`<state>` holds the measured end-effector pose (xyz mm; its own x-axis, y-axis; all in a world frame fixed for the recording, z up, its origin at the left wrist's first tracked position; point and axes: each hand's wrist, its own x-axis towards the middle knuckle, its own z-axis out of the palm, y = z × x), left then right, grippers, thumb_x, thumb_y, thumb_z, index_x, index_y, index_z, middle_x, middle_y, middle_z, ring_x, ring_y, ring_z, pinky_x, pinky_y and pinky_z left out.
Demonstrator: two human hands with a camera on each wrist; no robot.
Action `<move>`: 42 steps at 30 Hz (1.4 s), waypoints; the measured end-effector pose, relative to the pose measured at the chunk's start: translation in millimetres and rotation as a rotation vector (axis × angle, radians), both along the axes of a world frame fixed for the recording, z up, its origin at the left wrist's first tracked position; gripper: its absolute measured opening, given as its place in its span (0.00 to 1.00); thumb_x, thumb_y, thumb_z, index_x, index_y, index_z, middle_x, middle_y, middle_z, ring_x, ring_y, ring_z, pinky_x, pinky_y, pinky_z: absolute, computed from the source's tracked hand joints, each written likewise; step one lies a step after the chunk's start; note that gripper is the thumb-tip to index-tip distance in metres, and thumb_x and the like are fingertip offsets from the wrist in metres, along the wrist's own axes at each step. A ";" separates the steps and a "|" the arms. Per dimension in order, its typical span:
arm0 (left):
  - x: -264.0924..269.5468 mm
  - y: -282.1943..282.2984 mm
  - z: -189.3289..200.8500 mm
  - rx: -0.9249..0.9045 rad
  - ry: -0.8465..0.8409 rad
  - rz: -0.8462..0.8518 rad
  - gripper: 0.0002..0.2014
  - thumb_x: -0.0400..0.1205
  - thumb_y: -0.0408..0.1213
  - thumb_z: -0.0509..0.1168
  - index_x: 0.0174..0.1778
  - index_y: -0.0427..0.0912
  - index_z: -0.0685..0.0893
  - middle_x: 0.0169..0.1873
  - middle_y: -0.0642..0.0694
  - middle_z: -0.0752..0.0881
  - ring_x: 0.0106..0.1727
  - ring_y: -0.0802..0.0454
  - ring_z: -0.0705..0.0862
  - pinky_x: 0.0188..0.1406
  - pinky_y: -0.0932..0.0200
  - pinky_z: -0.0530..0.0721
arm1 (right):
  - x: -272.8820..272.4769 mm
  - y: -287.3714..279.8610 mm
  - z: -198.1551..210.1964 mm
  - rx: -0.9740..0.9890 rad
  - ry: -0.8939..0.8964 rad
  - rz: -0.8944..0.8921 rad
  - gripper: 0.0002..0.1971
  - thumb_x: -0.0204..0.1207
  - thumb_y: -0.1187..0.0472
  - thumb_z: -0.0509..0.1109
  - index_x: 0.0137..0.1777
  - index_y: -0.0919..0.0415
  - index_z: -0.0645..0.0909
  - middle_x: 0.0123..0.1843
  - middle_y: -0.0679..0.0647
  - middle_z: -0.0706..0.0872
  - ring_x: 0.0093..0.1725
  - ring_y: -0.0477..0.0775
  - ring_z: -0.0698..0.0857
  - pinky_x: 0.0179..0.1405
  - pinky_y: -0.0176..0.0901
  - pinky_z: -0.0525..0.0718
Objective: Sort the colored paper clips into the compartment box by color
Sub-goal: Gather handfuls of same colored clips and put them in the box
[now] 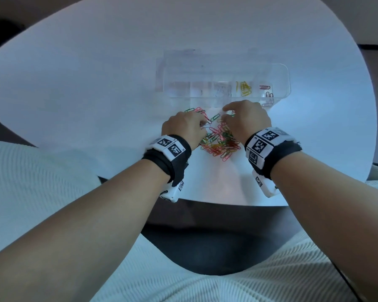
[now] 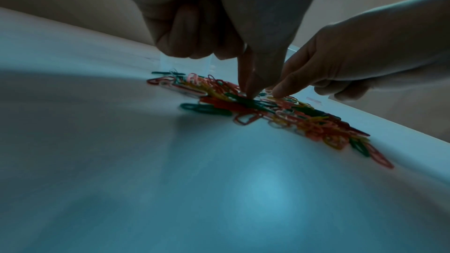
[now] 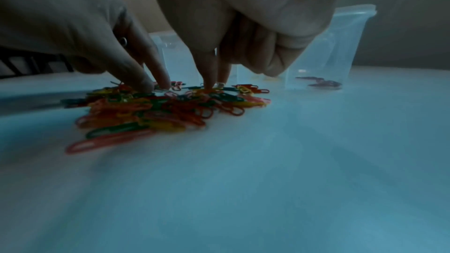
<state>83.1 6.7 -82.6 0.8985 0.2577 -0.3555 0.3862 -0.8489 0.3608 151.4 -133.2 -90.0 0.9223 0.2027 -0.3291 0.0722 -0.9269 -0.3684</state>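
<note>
A heap of red, green, yellow, pink and white paper clips point(image 1: 218, 141) lies on the white table, just in front of the clear compartment box point(image 1: 279, 83). Both hands are down in the heap's far side. My left hand point(image 2: 250, 94) pinches thumb and forefinger together on a clip at the heap's top, its other fingers curled. Just to its right, my right hand point(image 3: 215, 85) sets thumb and forefinger close together on the clips; whether they hold one is hidden. Inside the box lie yellow clips point(image 1: 246, 89), dark red clips point(image 1: 266, 92) and white clips point(image 1: 222, 91).
The round white table point(image 1: 96, 83) stretches wide to the left and behind the box. Its near edge point(image 1: 227, 203) runs just under my wrists, with my lap in white cloth below. The box's open lid point(image 1: 205, 59) stands behind it.
</note>
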 end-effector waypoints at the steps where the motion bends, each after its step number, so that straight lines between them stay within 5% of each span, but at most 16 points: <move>1: 0.3 0.0 0.4 0.003 0.006 -0.001 0.13 0.77 0.43 0.65 0.55 0.57 0.87 0.52 0.49 0.89 0.51 0.41 0.86 0.48 0.56 0.81 | 1.4 0.8 2.1 -0.013 -0.003 0.018 0.13 0.78 0.48 0.68 0.61 0.44 0.85 0.60 0.54 0.87 0.56 0.60 0.85 0.45 0.43 0.78; 11: 7.1 -3.7 5.7 -0.006 0.076 0.041 0.09 0.76 0.41 0.68 0.51 0.54 0.87 0.48 0.47 0.88 0.48 0.42 0.85 0.41 0.58 0.76 | 2.9 1.5 9.7 -0.035 0.046 0.044 0.03 0.75 0.54 0.73 0.44 0.50 0.88 0.46 0.55 0.88 0.40 0.56 0.84 0.32 0.40 0.76; 17: 7.0 -3.4 6.3 -0.033 0.097 0.037 0.06 0.74 0.41 0.68 0.45 0.52 0.86 0.45 0.50 0.88 0.45 0.44 0.84 0.40 0.58 0.76 | -9.6 -7.2 8.6 0.113 0.076 0.036 0.07 0.79 0.54 0.65 0.51 0.54 0.80 0.47 0.55 0.85 0.46 0.60 0.84 0.44 0.47 0.82; 20: 6.9 0.4 5.7 -0.087 0.102 0.033 0.04 0.73 0.41 0.67 0.42 0.51 0.85 0.43 0.52 0.87 0.45 0.45 0.84 0.40 0.59 0.77 | -14.1 -12.3 10.5 0.316 0.137 -0.053 0.04 0.80 0.54 0.65 0.47 0.52 0.79 0.45 0.52 0.84 0.43 0.56 0.82 0.44 0.45 0.79; 25: 12.1 6.8 21.5 -0.365 0.062 0.029 0.10 0.80 0.44 0.55 0.35 0.46 0.73 0.33 0.51 0.77 0.39 0.45 0.77 0.39 0.53 0.73 | -13.9 -14.4 19.5 0.654 0.244 -0.320 0.09 0.80 0.60 0.64 0.37 0.51 0.73 0.27 0.45 0.71 0.25 0.45 0.68 0.29 0.38 0.65; 28: 18.0 7.0 33.9 -0.631 0.027 0.194 0.16 0.86 0.35 0.54 0.31 0.50 0.71 0.32 0.54 0.75 0.39 0.48 0.77 0.44 0.54 0.79 | -10.5 -10.0 31.2 0.857 0.292 -0.477 0.14 0.81 0.64 0.59 0.33 0.53 0.67 0.22 0.46 0.65 0.18 0.45 0.60 0.22 0.35 0.58; 31: 21.1 8.1 40.4 -0.826 -0.004 0.332 0.17 0.85 0.30 0.54 0.30 0.46 0.71 0.29 0.50 0.73 0.28 0.58 0.73 0.29 0.64 0.75 | -4.8 -3.4 45.2 1.024 0.346 -0.577 0.19 0.80 0.64 0.57 0.27 0.52 0.60 0.17 0.44 0.61 0.16 0.46 0.56 0.20 0.32 0.55; 33: 22.8 6.8 40.8 -0.848 -0.095 0.268 0.18 0.81 0.26 0.53 0.24 0.43 0.66 0.21 0.47 0.67 0.18 0.59 0.65 0.17 0.65 0.64 | 0.5 0.7 52.3 1.099 0.401 -0.632 0.19 0.77 0.63 0.57 0.27 0.52 0.57 0.19 0.46 0.58 0.18 0.48 0.52 0.22 0.36 0.53; 35: 23.3 7.5 42.7 -0.909 -0.161 0.244 0.18 0.74 0.25 0.52 0.19 0.45 0.63 0.14 0.50 0.62 0.14 0.58 0.57 0.17 0.70 0.56 | 6.8 3.0 57.1 1.170 0.438 -0.693 0.17 0.75 0.65 0.57 0.29 0.52 0.55 0.23 0.49 0.55 0.24 0.51 0.49 0.23 0.39 0.50; 38: 27.2 8.4 46.3 -1.084 -0.167 0.359 0.12 0.62 0.27 0.49 0.18 0.48 0.59 0.12 0.51 0.57 0.18 0.59 0.50 0.25 0.71 0.53 | 13.9 5.4 64.4 1.263 0.468 -0.747 0.13 0.71 0.70 0.51 0.31 0.54 0.56 0.23 0.52 0.60 0.27 0.52 0.50 0.24 0.39 0.49; 42: 37.1 7.9 53.0 -1.133 -0.185 0.485 0.13 0.65 0.20 0.42 0.25 0.44 0.60 0.16 0.48 0.58 0.22 0.58 0.50 0.26 0.70 0.53 | 26.5 11.7 66.7 1.311 0.512 -0.800 0.10 0.69 0.71 0.51 0.32 0.56 0.62 0.27 0.53 0.66 0.23 0.51 0.60 0.24 0.38 0.57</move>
